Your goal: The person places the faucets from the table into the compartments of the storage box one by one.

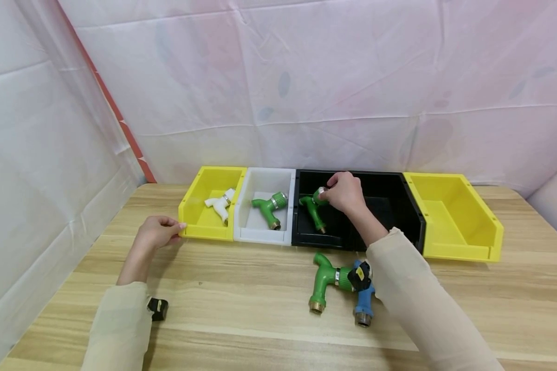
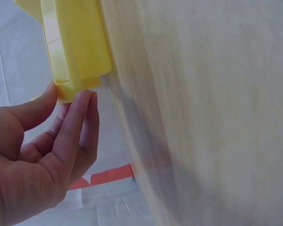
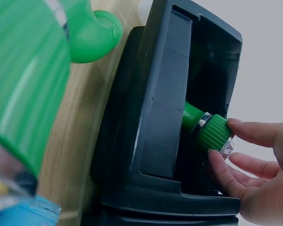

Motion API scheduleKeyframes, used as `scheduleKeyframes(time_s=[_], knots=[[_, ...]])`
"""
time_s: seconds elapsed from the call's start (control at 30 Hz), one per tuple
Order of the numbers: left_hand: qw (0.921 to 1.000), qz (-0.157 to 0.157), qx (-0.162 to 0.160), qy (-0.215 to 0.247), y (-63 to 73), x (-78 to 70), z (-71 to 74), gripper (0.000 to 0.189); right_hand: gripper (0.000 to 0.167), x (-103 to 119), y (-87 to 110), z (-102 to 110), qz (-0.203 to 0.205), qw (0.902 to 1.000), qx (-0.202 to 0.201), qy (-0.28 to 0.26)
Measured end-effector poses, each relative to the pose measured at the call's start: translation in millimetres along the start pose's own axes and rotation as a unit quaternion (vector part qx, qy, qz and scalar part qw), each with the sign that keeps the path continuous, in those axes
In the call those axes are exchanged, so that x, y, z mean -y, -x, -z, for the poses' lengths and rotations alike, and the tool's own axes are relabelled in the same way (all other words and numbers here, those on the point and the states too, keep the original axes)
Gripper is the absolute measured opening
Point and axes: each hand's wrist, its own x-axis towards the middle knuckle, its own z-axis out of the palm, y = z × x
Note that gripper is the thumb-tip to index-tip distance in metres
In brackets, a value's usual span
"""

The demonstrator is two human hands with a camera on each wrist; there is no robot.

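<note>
My right hand [image 1: 345,193] reaches into the black bin [image 1: 385,178] and holds a green tap [image 1: 312,208] by its ribbed knob. Thumb and fingertips sit around the knob [image 3: 213,133] in the right wrist view, where the bin's front wall hides the tap's lower end. At the far left, my left hand [image 1: 155,232] pinches the front corner of a yellow bin [image 1: 209,232] between thumb and fingers. That bin holds a white tap [image 1: 220,206]. Beside it, a white bin [image 1: 262,236] contains another green tap [image 1: 270,208].
A second yellow bin [image 1: 455,251] ends the row at the right. On the wooden table [image 1: 241,309], in front of the black bin, lie a larger green tap [image 1: 324,281] and a blue tap [image 1: 364,304], partly covered by my right wrist's camera. A cloth backdrop [image 1: 334,77] hangs behind.
</note>
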Motion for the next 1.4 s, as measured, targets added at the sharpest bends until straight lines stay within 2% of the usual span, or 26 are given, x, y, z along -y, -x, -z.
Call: scheduleKeyframes(time_s=[0.17, 0.4, 0.67, 1.03, 1.27, 1.4], knots=[[1.0000, -0.004, 0.001, -0.001, -1.9, 1.6, 0.3, 0.028, 0.032, 1, 0.9, 3, 0.006, 0.9999, 0.012, 0.011], [1.0000, 0.001, -0.001, -0.004, -3.0, 1.2, -0.5, 0.028, 0.030, 2, 3.1, 11, -0.001, 0.9988, 0.043, -0.022], [1.0000, 0.002, -0.002, -0.002, -2.8, 0.9, -1.1, 0.028, 0.033, -2, 7.2, 23, 0.008, 0.9960, 0.084, -0.027], [1.0000, 0.008, 0.000, 0.002, -0.9, 0.5, -1.5, 0.029, 0.035, -12, 9.2, 33, -0.001, 0.9844, 0.132, -0.116], [0.9999, 0.008, 0.000, 0.006, -0.1, 0.8, -2.1, 0.028, 0.037, -14, 18.4, 35, 0.017, 0.9799, 0.142, -0.140], [0.9999, 0.008, 0.001, 0.008, -0.1, 0.7, -2.1, 0.029, 0.037, -16, 23.3, 37, 0.013, 0.9783, 0.150, -0.143]])
